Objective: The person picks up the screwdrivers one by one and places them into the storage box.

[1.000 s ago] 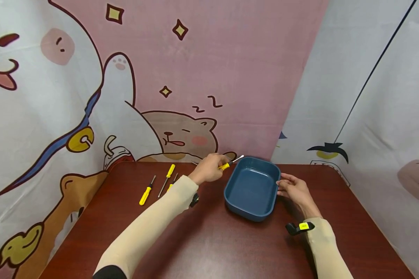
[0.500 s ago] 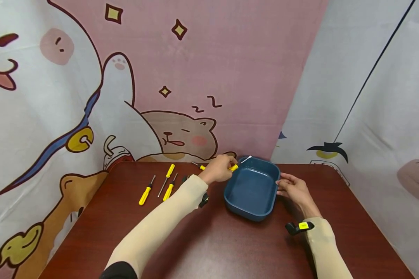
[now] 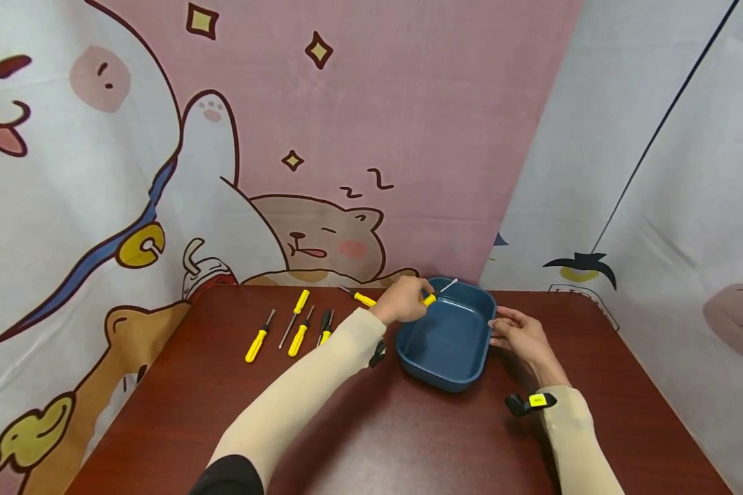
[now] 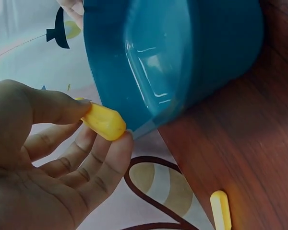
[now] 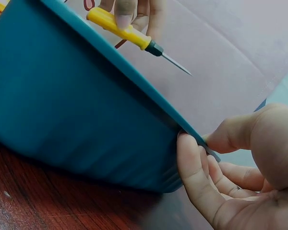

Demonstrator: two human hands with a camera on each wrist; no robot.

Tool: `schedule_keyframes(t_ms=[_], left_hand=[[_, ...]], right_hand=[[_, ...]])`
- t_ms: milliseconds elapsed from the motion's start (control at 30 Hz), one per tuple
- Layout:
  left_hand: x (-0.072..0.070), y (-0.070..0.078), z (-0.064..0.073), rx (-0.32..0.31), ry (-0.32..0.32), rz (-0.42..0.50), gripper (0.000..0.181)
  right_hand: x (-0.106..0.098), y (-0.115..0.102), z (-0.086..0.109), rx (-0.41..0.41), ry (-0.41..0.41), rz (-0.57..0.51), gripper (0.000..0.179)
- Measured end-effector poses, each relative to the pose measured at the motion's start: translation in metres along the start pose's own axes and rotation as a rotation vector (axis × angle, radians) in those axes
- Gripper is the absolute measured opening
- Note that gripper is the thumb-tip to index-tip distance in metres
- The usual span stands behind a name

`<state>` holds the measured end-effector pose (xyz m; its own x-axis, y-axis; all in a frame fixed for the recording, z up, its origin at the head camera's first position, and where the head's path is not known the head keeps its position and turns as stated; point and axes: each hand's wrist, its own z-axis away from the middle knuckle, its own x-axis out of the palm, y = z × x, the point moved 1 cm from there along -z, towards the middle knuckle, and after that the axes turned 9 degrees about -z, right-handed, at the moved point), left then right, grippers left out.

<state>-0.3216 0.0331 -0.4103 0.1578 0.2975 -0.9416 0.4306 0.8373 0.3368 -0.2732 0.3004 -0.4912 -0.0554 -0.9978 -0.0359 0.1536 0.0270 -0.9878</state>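
My left hand (image 3: 404, 300) pinches a screwdriver (image 5: 127, 31) by its yellow handle, between thumb and fingers. The screwdriver has a black collar and a thin metal shaft, which points away to the right. It hangs over the left rear part of a blue rectangular bin (image 3: 444, 344), above the rim. On the bin's right side my right hand (image 3: 523, 338) grips the rim, thumb on top and fingers against the outer wall, as the right wrist view shows. The bin's inside looks bare in the head view.
Left of the bin lie several screwdrivers with yellow handles, among them one at the far left (image 3: 258, 345) and one near the back edge (image 3: 364, 299), partly behind the left hand. A dark-handled tool (image 3: 325, 323) lies among them. A printed curtain (image 3: 446, 137) hangs behind the brown table (image 3: 371, 426).
My left hand has moved right with the screwdriver, from beside the bin to over its rim. More screwdrivers on the table have come into sight. The right hand keeps its place.
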Motion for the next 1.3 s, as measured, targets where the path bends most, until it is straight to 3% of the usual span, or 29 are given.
schedule_keyframes(t_ms=[600, 1300], left_hand=[[0.018, 0.022, -0.009, -0.058, -0.077, 0.065, 0.042], [0.042, 0.033, -0.023, -0.126, -0.169, 0.13, 0.033]], right_hand=[[0.001, -0.001, 0.0, 0.002, 0.001, -0.002, 0.061], [0.002, 0.001, 0.0, 0.001, 0.009, -0.012, 0.06]])
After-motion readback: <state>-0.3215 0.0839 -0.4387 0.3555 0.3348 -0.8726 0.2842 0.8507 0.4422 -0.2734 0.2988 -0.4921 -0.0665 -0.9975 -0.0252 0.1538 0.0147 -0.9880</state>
